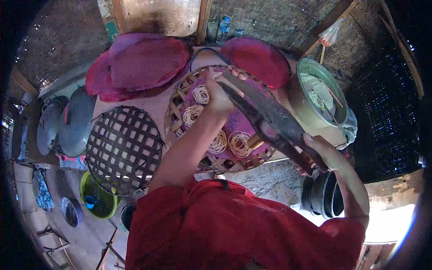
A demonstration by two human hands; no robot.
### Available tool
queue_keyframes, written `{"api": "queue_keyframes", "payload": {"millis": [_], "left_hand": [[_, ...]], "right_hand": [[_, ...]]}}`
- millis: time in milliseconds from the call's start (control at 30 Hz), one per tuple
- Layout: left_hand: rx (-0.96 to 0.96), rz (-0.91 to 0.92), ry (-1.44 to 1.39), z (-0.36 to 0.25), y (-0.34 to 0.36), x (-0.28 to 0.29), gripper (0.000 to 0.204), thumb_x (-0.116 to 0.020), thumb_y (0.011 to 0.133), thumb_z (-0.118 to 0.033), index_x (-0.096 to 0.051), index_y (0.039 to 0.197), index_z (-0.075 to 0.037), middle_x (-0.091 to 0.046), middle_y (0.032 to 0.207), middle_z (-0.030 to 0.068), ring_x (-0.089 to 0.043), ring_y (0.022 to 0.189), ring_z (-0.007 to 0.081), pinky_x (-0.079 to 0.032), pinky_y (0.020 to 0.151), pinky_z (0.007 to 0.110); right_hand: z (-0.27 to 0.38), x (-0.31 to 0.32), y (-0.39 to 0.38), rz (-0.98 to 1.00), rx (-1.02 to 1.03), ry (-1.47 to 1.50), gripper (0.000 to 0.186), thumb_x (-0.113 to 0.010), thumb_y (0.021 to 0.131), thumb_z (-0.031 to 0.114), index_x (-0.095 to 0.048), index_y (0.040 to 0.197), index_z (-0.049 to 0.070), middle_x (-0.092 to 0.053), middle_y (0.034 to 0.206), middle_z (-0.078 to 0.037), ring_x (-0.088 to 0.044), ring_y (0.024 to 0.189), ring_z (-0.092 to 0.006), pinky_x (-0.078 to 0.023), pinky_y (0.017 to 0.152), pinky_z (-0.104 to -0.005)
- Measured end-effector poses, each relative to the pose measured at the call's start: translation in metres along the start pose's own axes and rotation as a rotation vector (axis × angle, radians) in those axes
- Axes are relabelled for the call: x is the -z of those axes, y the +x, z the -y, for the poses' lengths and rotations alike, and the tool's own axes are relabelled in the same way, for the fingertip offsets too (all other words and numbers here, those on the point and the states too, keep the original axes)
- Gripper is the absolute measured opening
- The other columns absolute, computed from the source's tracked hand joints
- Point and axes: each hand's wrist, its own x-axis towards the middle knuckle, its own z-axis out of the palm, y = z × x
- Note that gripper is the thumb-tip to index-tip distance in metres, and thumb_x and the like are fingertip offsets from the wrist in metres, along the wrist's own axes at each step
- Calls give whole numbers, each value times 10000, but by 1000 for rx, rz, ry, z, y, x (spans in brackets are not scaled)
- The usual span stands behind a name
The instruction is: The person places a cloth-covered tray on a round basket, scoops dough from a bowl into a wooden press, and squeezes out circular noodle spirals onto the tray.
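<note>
My left hand [219, 92] grips the upper end of a long dark wooden tool [270, 117], and my right hand [320, 153] grips its lower right end. The tool is held slanted over a round woven bamboo tray [176, 113] lined with pink mesh. On the lining lie several pale, coiled noodle-like nests [193, 114]. A short brass cylinder [255, 141] shows beneath the tool, beside the lower right coil; whether it is attached to the tool I cannot tell.
Stacked pink mesh rounds [141, 60] and another pink round [263, 54] lie behind. A green pot [308, 119] holds pale material and sticks. A dark lattice tray [123, 148], dark lids [76, 121], tubs [111, 207] and black pots [321, 198] surround me.
</note>
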Motion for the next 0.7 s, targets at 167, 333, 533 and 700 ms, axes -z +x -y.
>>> {"api": "queue_keyframes", "payload": {"millis": [167,333,533,700], "left_hand": [[59,16,83,-12,22,23,518,-265,876,-541,-505,800,-88,-500,704,49,-503,654,237,-411,657,431],[84,-97,108,-49,13,21,552,-355,835,-584,-513,784,-57,-514,697,89,-493,665,256,-415,716,378],[49,115,223,-68,21,-34,538,-330,856,-560,-521,773,-65,-529,722,64,-516,694,235,-417,753,402],[-42,137,207,-73,45,1,439,-326,873,-505,-502,832,-105,-519,706,35,-515,646,218,-423,740,395]], "right_hand": [[-23,2,43,-3,49,33,571,-436,895,538,-597,863,-9,-583,619,-69,-562,469,-138,-458,417,-265],[-26,-17,69,60,78,16,596,-423,891,560,-602,898,-9,-587,644,-62,-538,469,-110,-432,417,-241],[6,-5,74,247,121,122,656,-353,881,623,-577,1019,22,-618,702,-70,-577,508,-127,-438,415,-228],[20,1,103,155,67,13,628,-386,873,621,-542,1083,50,-616,745,-77,-575,514,-126,-461,447,-237]]}}
